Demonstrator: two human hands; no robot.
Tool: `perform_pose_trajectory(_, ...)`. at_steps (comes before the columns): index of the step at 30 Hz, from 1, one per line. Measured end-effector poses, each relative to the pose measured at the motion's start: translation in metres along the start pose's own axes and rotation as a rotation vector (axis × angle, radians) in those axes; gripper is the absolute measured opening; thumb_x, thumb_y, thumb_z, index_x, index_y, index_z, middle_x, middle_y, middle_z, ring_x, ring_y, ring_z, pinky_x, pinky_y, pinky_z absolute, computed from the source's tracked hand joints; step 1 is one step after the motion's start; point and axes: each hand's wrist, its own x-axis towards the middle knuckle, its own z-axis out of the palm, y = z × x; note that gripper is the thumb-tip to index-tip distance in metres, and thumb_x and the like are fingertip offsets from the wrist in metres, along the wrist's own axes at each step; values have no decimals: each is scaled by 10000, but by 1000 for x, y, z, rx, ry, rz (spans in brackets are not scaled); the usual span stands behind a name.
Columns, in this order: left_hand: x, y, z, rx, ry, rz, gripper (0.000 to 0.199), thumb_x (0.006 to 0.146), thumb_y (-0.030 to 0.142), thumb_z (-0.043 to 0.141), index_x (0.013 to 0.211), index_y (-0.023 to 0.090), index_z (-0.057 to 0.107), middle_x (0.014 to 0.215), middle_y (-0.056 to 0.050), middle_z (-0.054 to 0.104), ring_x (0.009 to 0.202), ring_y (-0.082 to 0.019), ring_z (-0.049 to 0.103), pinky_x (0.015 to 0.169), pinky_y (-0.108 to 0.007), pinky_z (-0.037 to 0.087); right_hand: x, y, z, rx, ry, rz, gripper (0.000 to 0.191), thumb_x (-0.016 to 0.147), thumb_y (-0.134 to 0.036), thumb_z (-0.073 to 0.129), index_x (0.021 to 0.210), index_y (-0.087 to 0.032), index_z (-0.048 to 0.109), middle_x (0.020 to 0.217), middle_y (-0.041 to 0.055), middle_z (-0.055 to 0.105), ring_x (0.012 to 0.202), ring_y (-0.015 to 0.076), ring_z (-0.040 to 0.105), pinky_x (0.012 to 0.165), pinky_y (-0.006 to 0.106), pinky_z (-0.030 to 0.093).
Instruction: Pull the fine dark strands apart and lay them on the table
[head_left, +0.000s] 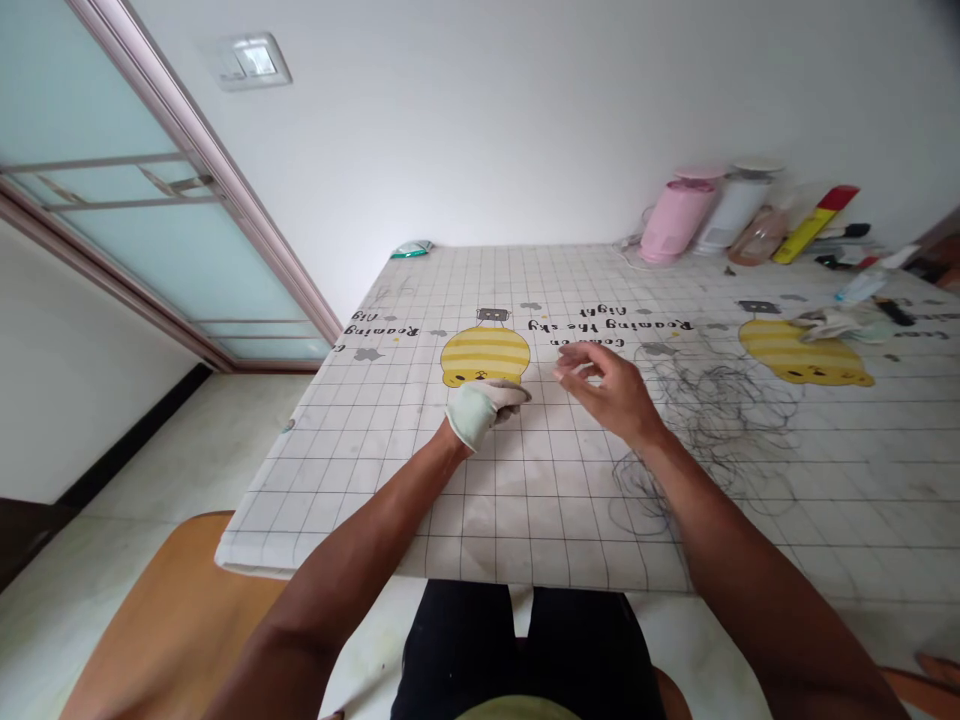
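My left hand (pixel 491 405) wears a pale glove with a light green cuff and rests low over the checked tablecloth (pixel 360 480), at the lower edge of a printed yellow striped bear. Its fingers are curled together, and what they hold, if anything, is hidden. To the right, my bare right hand (pixel 604 385) hovers over the cloth with its thumb and fingers apart and nothing visible between them. A loose tangle of thin dark thread (pixel 712 420) lies right beside my right wrist and forearm. Another pale glove (pixel 847 322) lies farther right on the cloth.
Along the wall at the back right stand a pink cylinder (pixel 677 220), a white cylinder (pixel 731 215), a pinkish bottle (pixel 759 238) and a yellow-red box (pixel 816 225). A clear bottle (pixel 874 278) is nearer. A green packet (pixel 412 249) lies at the back left corner. An orange chair (pixel 180 610) is below left.
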Motion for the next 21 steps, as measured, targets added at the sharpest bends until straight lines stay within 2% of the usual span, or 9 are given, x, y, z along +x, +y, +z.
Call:
perform_pose_trajectory(2,-1,0,-1,44,-30,-16,166,676,303,790,760,162,765,659,-8,572,537,-83,413,465,-232,255,2,3,4,-48,-92,-115,425,907,-413,727,1298,-256,671,1182,79,743,1063,247,701,912,418,581)
perform_pose_trajectory(4,-2,0,0,83,-63,-12,146,677,293,784,751,168,769,649,-7,572,538,-89,429,464,-230,260,1,8,12,-81,-185,-183,382,944,-345,674,1319,-275,669,1151,69,747,1052,239,706,941,437,575)
perform_pose_trajectory(8,-6,0,-2,165,-129,8,106,686,282,771,724,184,780,635,-17,587,540,-104,454,452,-229,257,-1,19,19,-110,-264,-216,296,1007,-303,557,1242,-290,737,1071,51,770,957,226,723,899,423,586)
perform_pose_trajectory(12,-9,3,-10,229,-268,21,75,694,274,776,710,207,805,617,-37,615,524,-113,458,443,-233,289,0,22,4,-74,-368,-236,308,1011,-297,529,1191,-303,779,1016,28,783,899,204,725,833,389,589)
perform_pose_trajectory(17,-15,7,-18,410,-493,-39,31,664,263,822,671,233,820,540,-39,605,473,-125,466,408,-239,288,8,-2,-27,-40,-751,-112,276,973,-363,581,1099,-324,823,918,-4,801,778,175,730,737,336,590)
perform_pose_trajectory(21,-21,0,-10,517,-702,17,88,600,249,897,651,266,827,602,-32,693,549,-171,622,467,-244,424,21,-28,-32,-36,-1130,70,148,810,-335,773,922,-285,856,809,13,804,667,193,728,580,292,556)
